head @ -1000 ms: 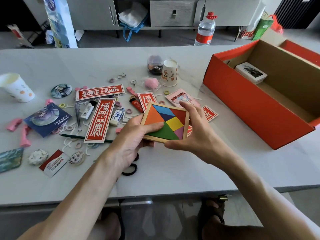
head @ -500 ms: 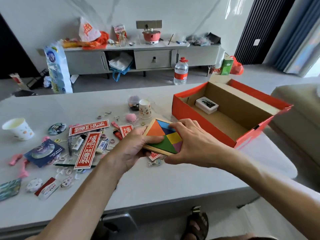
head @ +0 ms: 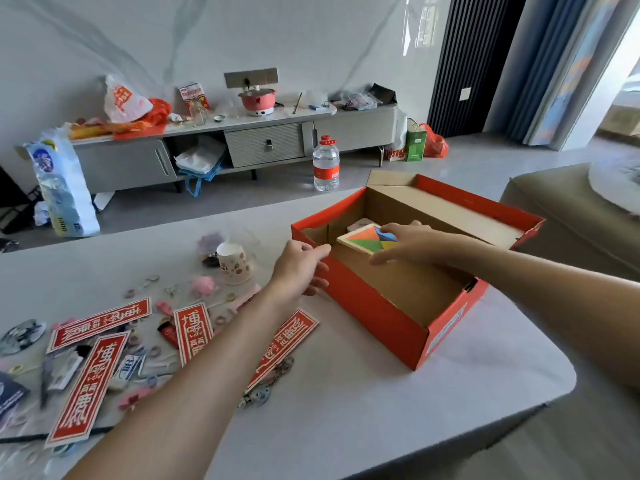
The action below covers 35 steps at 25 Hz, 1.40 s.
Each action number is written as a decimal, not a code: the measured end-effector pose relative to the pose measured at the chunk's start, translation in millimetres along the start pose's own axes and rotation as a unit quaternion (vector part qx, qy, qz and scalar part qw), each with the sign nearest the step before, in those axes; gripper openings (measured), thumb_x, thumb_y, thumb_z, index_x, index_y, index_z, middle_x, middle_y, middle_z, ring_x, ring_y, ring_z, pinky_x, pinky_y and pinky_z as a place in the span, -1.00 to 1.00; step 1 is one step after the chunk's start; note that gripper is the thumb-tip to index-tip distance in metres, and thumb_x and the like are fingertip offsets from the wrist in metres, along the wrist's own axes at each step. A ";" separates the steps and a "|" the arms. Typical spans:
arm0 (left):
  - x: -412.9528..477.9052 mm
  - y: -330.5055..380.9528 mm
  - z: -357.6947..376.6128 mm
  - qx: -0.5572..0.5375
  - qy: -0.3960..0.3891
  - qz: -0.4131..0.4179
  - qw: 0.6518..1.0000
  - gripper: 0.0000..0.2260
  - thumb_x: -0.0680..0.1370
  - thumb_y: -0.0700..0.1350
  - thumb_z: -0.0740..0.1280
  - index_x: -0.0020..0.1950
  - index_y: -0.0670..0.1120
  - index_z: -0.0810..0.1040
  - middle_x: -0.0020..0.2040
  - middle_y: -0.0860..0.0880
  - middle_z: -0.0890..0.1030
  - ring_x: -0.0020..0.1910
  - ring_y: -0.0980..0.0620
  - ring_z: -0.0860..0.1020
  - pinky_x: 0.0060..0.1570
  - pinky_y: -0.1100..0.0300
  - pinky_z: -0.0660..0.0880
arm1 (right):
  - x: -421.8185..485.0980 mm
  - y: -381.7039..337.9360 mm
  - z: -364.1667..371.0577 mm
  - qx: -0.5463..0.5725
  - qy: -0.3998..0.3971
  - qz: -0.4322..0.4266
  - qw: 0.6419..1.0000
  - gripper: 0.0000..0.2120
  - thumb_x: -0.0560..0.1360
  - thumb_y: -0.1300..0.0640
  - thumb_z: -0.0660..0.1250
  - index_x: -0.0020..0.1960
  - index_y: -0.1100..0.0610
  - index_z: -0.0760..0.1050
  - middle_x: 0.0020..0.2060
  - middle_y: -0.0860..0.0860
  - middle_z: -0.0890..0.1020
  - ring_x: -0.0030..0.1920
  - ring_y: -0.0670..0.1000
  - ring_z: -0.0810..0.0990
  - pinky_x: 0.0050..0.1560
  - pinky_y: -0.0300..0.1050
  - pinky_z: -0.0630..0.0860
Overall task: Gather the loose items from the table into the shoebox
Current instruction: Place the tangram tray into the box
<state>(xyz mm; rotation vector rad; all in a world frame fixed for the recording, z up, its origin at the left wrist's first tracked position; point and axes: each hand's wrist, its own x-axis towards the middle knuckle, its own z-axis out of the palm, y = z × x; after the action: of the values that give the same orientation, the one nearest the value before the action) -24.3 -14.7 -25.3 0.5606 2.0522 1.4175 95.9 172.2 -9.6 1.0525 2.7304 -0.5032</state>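
Table (head: 346, 420) clutter is one piece lighter than a second ago; the shoebox (head: 367, 306) sits open at its right end; the coloured puzzle (head: 362, 239), held over the table by both hands then, now lies tilted inside at the far end, one edge seemingly propped on a white card pack (head: 360, 223); the right hand (head: 410, 242) is spread over it, and whether those fingers pinch it or merely rest there I cannot tell; the left hand (head: 298, 271) has let go, fingers loosely bent against the box's red corner, grasping nothing; so this item looks nearly stowed, with plenty left. Red strips (head: 88, 386) bear white Chinese characters I cannot read; the box's end label is blurred.
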 end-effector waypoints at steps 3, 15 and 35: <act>34.5 -8.1 23.4 0.084 0.036 0.028 0.995 -0.60 0.54 0.05 0.37 0.21 0.00 0.22 -0.15 -0.09 0.61 -0.36 0.00 0.58 -0.45 0.20 0.45 | 42.4 13.4 50.6 -0.063 -0.028 0.009 0.998 -0.21 0.36 -0.40 0.31 0.49 -0.15 0.16 0.35 0.27 0.26 0.34 0.28 0.25 0.21 0.12 0.34; 85.1 -41.2 31.1 -0.105 -0.034 -0.068 0.992 -0.70 0.43 -0.20 0.45 0.06 -0.14 0.40 -0.20 -0.11 0.54 -0.50 0.13 0.45 -0.55 0.29 0.43 | 116.7 -9.6 116.5 -0.188 0.028 -0.098 0.977 -0.26 0.57 -0.28 0.06 0.56 0.15 0.00 0.36 0.27 0.22 0.36 0.26 0.21 0.34 0.09 0.24; 81.4 -42.3 21.4 -0.118 -0.069 -0.083 0.987 -0.62 0.50 -0.12 0.46 0.22 -0.13 0.40 -0.02 -0.15 0.60 -0.33 0.07 0.50 -0.44 0.21 0.49 | 122.8 -30.2 76.0 0.046 0.082 -0.063 0.994 -0.60 0.60 0.16 0.15 0.43 0.15 0.36 0.40 0.16 0.36 0.41 0.16 0.30 0.36 -0.03 0.26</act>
<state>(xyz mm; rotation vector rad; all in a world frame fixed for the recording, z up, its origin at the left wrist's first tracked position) -71.4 36.6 -88.6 0.3680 1.7490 1.4542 -11.9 199.0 -106.7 0.9863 2.9592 -0.5914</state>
